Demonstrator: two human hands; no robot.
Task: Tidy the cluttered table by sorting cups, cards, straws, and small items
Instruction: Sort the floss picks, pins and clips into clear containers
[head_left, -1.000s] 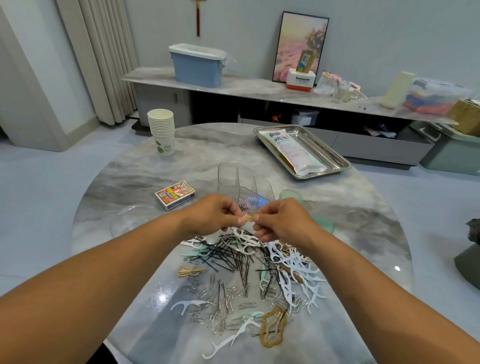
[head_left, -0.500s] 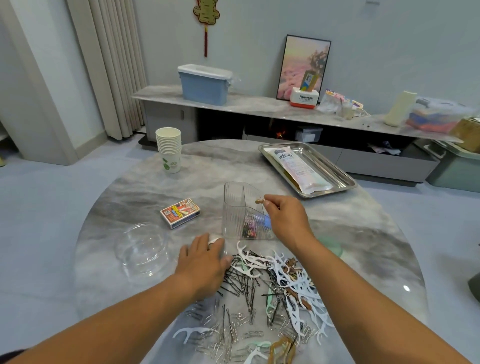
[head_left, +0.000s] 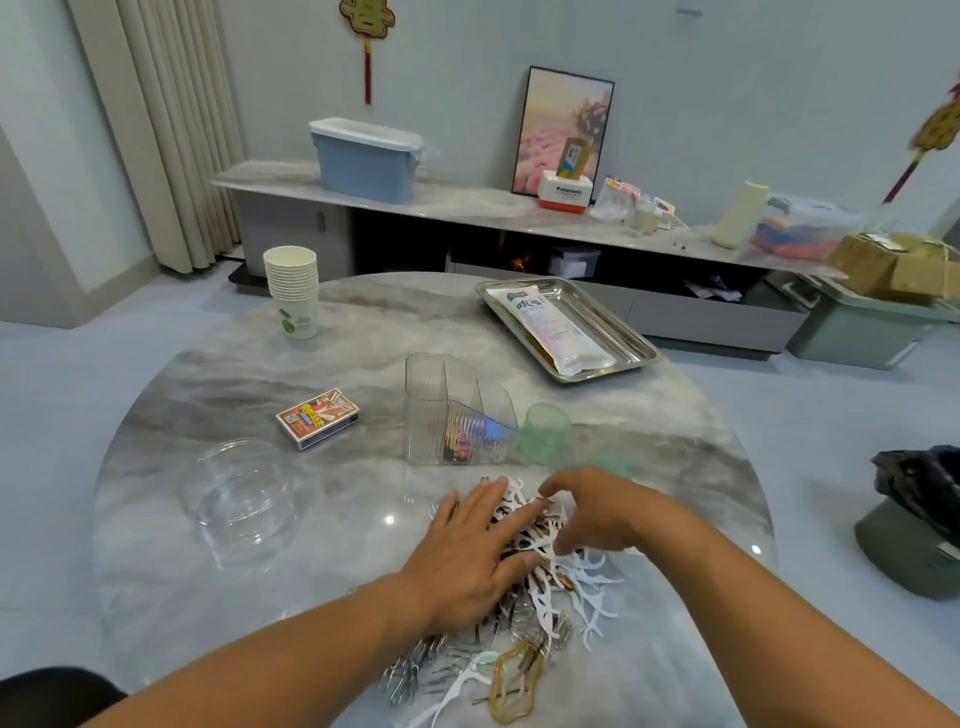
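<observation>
White floss picks (head_left: 582, 582), dark hairpins (head_left: 511, 543) and silver paper clips (head_left: 410, 675) lie tangled in one heap at the near edge of the marble desk (head_left: 363, 353). A moment ago the right hand (head_left: 597, 512) was up at the clear divided organizer (head_left: 454, 415), letting a small piece go into it; now that hand is back down on the heap, its fingers (head_left: 550, 488) curled over the picks. Whether they have closed on one item cannot be told, since the hand is blurred. The left hand (head_left: 478, 556), which earlier met the right in a shared pinch above the pile, now lies flat on the hairpins with its fingers straight and spread, pressing the heap down.

This reads as one sorting cycle finished and the next pick begun. The organizer stands just beyond the heap, with coloured bits in its front compartment and a green cup (head_left: 543, 431) touching its right side. The rubber bands (head_left: 514, 686) nearest the person are untouched. The stacked paper cups (head_left: 291, 291), the card box (head_left: 318, 417) and the straw packet (head_left: 553, 332) in the steel tray (head_left: 618, 332) already sit apart, so the small items look like the bulk of what remains. A glass bowl (head_left: 239, 499) stands left of the heap.
</observation>
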